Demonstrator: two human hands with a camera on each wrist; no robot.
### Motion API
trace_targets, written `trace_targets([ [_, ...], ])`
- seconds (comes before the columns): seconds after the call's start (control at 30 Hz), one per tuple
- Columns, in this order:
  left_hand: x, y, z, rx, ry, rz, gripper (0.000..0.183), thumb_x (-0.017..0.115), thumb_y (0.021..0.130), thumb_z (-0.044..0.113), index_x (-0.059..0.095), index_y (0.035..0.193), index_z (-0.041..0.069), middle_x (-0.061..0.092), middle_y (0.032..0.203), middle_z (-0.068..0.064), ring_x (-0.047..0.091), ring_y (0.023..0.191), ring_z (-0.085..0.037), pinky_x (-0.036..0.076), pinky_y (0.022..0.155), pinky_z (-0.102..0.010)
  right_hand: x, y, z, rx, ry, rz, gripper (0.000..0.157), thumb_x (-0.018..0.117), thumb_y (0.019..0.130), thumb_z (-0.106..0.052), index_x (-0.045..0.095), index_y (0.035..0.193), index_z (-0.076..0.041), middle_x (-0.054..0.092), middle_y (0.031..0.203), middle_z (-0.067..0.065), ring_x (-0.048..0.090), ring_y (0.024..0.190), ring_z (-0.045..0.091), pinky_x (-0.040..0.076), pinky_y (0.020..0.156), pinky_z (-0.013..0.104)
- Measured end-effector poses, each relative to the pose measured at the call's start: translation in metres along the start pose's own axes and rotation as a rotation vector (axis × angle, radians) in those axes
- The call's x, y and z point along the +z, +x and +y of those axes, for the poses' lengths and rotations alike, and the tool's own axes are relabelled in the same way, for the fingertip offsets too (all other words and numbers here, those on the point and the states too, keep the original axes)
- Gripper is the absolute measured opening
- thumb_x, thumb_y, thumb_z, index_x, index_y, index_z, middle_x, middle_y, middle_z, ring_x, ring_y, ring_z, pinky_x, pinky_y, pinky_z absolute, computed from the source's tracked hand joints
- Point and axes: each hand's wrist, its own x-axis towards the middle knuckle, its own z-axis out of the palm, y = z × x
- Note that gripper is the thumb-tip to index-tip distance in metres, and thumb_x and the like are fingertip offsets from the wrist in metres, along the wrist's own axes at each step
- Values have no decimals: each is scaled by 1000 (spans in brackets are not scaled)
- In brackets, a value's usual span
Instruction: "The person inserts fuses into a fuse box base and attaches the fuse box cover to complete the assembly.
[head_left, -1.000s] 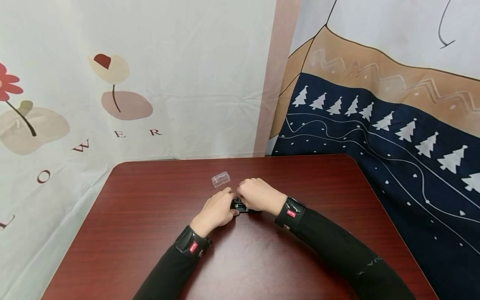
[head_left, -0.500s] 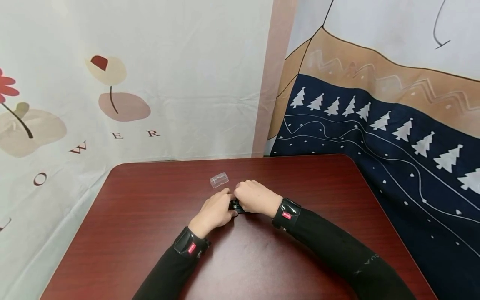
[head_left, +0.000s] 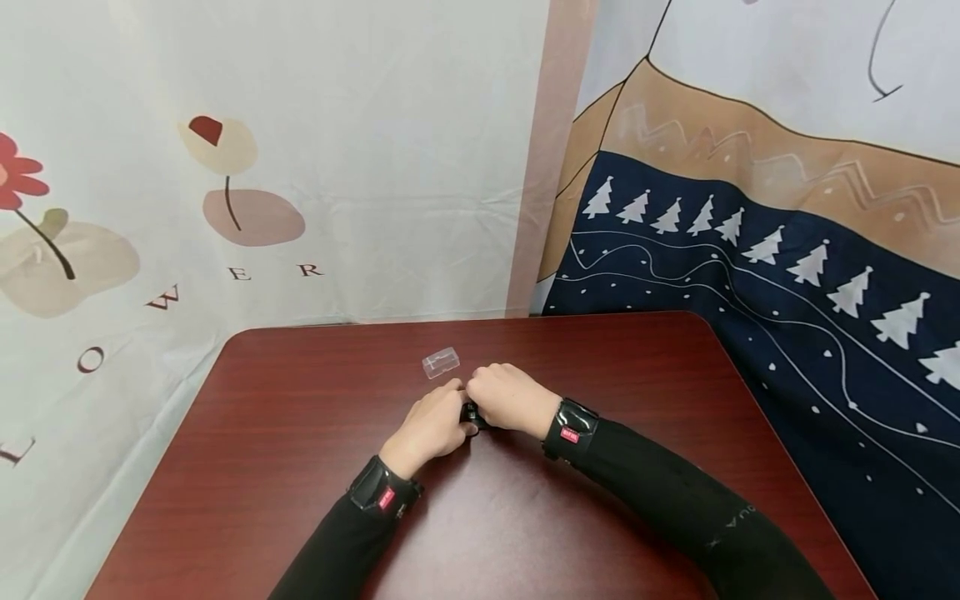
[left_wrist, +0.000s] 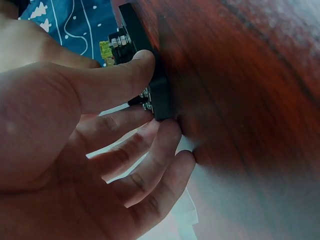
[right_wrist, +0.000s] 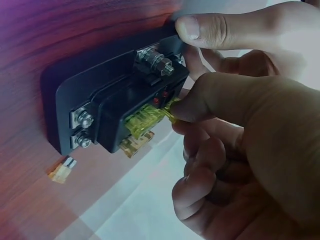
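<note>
A black fuse block (right_wrist: 75,100) with metal screw terminals lies on the table between the two hands, mostly covered by them in the head view. My left hand (head_left: 429,421) grips its end, thumb on the near edge in the left wrist view and fingers along the far side. Thumb and index finger of my right hand (head_left: 513,400) pinch a yellow blade fuse (right_wrist: 172,111) at a slot of the block, next to two small red spots. Beside it sit more yellow blade fuses (right_wrist: 142,121) and an amber one (right_wrist: 136,144). The pinched fuse's blades are hidden.
A loose amber blade fuse (right_wrist: 61,171) lies on the table by the block's end. Farther back stands a clear plastic cover (head_left: 441,362). The red-brown table (head_left: 300,467) ends against printed cloth hangings (head_left: 420,167).
My right hand has shifted slightly left along the fuse block, toward the left hand, and now covers more of it. The left hand keeps its hold.
</note>
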Motion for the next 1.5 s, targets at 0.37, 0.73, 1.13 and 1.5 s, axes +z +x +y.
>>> trace_targets([
  [0.37,-2,0,-2,-1,-9,-5,30,86,86,26,76,111,13,60,106,-1,65,94,-26,58,79,-53,-3,4,1,13,61,-33,5,74,89,-4,78,88,-8,67,78,4,58,66,15,54,62,32],
  [0.73,-4,-2,-3,4,-6,-6,38,85,86,24,76,122,14,60,105,-3,65,94,-27,58,79,-53,-2,4,2,34,46,-10,13,69,90,-6,74,80,-12,66,76,2,58,66,15,56,62,37],
  [1.13,-3,-2,1,-23,-7,-33,46,84,89,29,73,127,6,62,115,-3,67,102,-28,58,83,-52,-29,-13,39,139,148,60,17,70,98,-23,82,87,-17,69,77,-6,61,68,11,53,61,33],
  [1.5,-4,0,1,-34,-14,-37,50,83,89,30,72,132,8,63,119,-3,67,107,-28,58,87,-52,-31,-30,77,275,209,36,18,72,97,-21,84,104,-10,80,98,4,72,84,16,60,73,38],
])
